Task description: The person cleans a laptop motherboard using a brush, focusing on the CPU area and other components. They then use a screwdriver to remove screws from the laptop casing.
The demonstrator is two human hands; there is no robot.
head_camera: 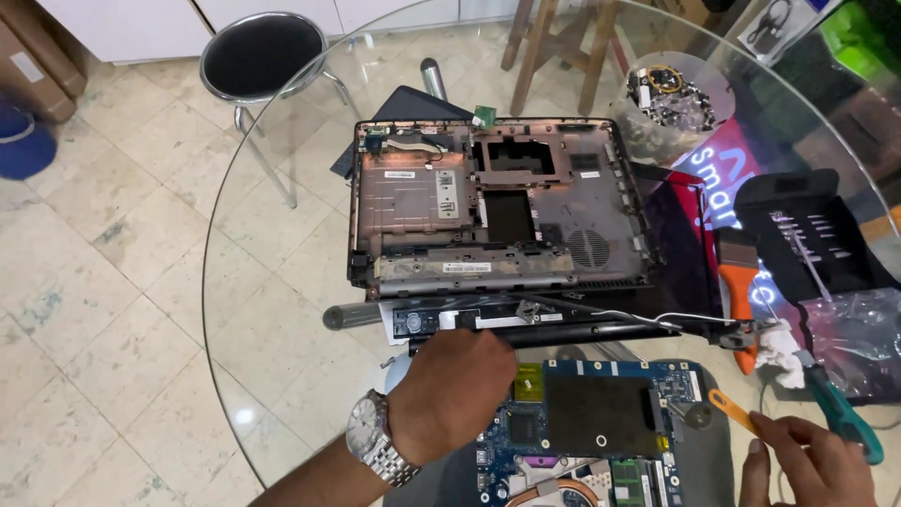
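Head view: two hands, left hand (452,392) on one blue motherboard (601,422).

From my feed I see small white rectangular stickers (464,268) on the opened laptop base, a dark mat with glowing pink-and-white lettering (727,178) under the glass at right, a brown cardboard box (33,56) top left, and a crinkled clear plastic bag (859,338) far right.

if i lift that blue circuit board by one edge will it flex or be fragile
The blue circuit board looks thin and flat, so probably stiff with slight flex. Its exposed chips and copper pipe suggest fragility. It lies on smooth glass table, so it may slide if pushed.
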